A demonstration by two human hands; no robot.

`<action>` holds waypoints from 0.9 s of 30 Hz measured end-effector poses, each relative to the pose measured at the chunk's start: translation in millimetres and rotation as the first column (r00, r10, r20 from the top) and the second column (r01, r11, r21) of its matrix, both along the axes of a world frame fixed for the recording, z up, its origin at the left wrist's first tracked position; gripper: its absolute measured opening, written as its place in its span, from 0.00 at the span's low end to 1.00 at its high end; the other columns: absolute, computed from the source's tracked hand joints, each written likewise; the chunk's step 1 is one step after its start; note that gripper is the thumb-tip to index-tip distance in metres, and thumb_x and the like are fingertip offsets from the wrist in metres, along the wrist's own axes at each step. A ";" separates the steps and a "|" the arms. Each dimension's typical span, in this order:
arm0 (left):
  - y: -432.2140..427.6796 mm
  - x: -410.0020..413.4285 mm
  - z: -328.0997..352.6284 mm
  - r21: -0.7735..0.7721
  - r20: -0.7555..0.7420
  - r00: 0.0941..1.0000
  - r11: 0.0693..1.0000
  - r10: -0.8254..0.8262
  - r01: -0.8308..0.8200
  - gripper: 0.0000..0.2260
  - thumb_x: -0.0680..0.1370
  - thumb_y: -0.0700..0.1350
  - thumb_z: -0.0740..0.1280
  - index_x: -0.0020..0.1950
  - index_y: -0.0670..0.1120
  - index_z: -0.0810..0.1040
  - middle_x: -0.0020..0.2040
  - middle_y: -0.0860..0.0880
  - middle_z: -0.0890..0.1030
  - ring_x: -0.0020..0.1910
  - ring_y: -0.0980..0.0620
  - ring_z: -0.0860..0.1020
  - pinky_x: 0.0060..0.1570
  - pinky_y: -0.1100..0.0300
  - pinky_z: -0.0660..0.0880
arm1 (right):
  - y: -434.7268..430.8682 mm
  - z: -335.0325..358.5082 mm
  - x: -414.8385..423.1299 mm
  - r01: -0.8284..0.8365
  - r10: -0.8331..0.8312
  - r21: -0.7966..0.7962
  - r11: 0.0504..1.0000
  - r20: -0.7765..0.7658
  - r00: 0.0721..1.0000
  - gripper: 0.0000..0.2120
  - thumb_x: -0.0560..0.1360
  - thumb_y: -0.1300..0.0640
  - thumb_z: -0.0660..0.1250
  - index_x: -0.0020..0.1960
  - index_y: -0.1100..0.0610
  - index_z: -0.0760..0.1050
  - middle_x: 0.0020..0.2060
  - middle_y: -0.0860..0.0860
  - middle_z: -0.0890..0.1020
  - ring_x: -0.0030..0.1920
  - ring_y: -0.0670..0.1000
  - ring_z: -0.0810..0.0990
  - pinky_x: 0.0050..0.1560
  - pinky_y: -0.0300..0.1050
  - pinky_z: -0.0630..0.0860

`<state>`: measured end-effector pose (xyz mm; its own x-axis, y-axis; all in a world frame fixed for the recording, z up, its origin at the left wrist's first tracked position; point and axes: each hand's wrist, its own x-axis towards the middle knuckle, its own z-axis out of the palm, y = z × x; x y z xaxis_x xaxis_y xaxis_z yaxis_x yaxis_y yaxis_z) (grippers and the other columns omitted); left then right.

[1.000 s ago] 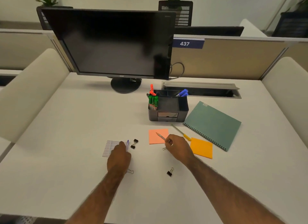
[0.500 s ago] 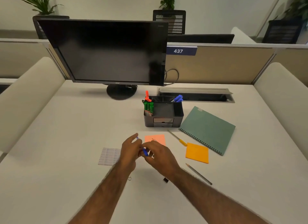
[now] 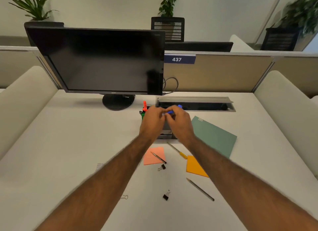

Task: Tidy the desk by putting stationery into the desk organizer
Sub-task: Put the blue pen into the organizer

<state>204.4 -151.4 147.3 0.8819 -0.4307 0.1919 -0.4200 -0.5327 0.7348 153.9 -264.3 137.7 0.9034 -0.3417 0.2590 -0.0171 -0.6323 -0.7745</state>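
Both my hands are raised over the dark desk organizer (image 3: 165, 136), which they mostly hide. My left hand (image 3: 151, 121) and my right hand (image 3: 180, 123) meet fingertip to fingertip and pinch a blue pen (image 3: 170, 112) between them; the image is blurred there. An orange marker (image 3: 145, 105) and green markers (image 3: 142, 115) stand in the organizer's left side. On the desk lie a black pen (image 3: 159, 158) on a pink sticky note (image 3: 153, 159), a pencil (image 3: 200, 189), a yellow-handled tool (image 3: 178, 150), an orange sticky note (image 3: 195, 168) and two black binder clips (image 3: 162, 167) (image 3: 166, 195).
A teal notebook (image 3: 216, 137) lies right of the organizer. The monitor (image 3: 103, 62) stands at the back left, an open cable tray (image 3: 195, 104) behind the organizer. A silver clip (image 3: 124, 197) and a small printed paper (image 3: 99, 166) sit by my left forearm.
Both hands came together on the blue pen near the desk front, then lifted it forward to above the organizer. The pencil my right hand held now lies on the desk.
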 end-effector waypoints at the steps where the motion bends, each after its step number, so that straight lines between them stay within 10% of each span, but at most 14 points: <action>1: -6.6 7.8 6.7 0.009 0.030 1.000 1.000 -0.009 0.009 0.07 0.81 0.43 0.65 0.50 0.45 0.84 0.38 0.53 0.79 0.36 0.60 0.75 0.43 0.64 0.75 | -6.8 4.7 9.7 0.024 -0.024 -0.008 1.000 0.003 1.000 0.05 0.77 0.59 0.67 0.52 0.54 0.78 0.44 0.47 0.80 0.43 0.45 0.78 0.45 0.38 0.77; 10: -50.9 83.4 2.7 0.024 -0.118 0.987 0.994 0.109 -0.107 0.05 0.78 0.41 0.70 0.54 0.44 0.81 0.49 0.47 0.82 0.47 0.51 0.81 0.53 0.54 0.81 | -52.5 19.4 60.8 0.191 -0.185 0.040 0.981 -0.119 0.975 0.11 0.79 0.62 0.65 0.61 0.55 0.75 0.42 0.48 0.79 0.39 0.46 0.80 0.42 0.40 0.80; 27: -70.8 123.9 -12.5 0.094 -0.108 0.988 0.990 0.113 -0.103 0.06 0.78 0.40 0.69 0.54 0.43 0.80 0.50 0.47 0.81 0.46 0.52 0.79 0.52 0.57 0.78 | -71.4 -5.1 120.7 -0.092 0.095 0.024 0.995 -0.289 0.953 0.20 0.77 0.62 0.69 0.67 0.55 0.71 0.51 0.51 0.82 0.47 0.49 0.82 0.47 0.40 0.77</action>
